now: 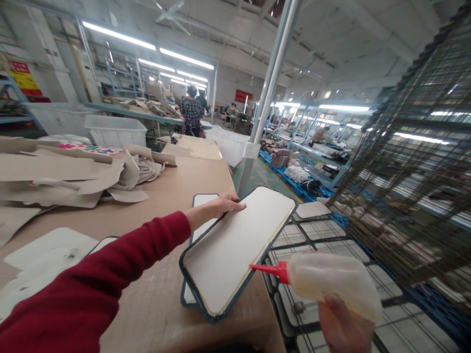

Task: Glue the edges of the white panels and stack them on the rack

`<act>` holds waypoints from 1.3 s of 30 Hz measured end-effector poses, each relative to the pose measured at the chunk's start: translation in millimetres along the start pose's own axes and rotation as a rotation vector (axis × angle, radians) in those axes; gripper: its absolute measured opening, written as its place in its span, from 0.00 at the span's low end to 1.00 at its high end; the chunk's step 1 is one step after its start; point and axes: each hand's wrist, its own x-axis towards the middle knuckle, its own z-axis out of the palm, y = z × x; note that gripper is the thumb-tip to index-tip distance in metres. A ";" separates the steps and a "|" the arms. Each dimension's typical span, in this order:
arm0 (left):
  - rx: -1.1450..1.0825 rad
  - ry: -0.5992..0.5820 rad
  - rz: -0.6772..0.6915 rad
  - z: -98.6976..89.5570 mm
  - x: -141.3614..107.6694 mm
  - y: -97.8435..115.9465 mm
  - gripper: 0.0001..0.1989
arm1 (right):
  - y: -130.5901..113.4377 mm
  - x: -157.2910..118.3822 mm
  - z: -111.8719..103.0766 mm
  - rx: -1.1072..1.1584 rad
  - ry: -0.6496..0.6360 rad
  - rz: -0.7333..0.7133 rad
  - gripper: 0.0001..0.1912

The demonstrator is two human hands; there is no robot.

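Observation:
My left hand (231, 203) grips the upper left edge of a white rounded panel (239, 245) with a dark blue rim, thumb on its face. The panel is tilted above the table, and a yellowish line of glue runs along its right edge. In my right hand (344, 318) is a translucent squeeze bottle (331, 279) with a red nozzle, partly filled with yellowish liquid. The nozzle tip meets or nearly meets the panel's right edge. Beneath lies a second blue-rimmed panel (204, 200), mostly covered by the first.
The brown-covered table (158, 274) bears a pile of beige cut pieces (66, 171) and white panels (55, 245) at left. A wire rack (390, 171) stands hinged-looking at right, beside panels (349, 245) laid on mesh. A metal post (270, 78) rises beyond the table; a person (191, 113) stands farther back.

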 end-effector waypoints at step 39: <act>0.004 0.004 0.166 9.8 -21.5 -5.8 0.25 | 1.8 92.2 -5.0 0.241 0.313 -0.189 0.27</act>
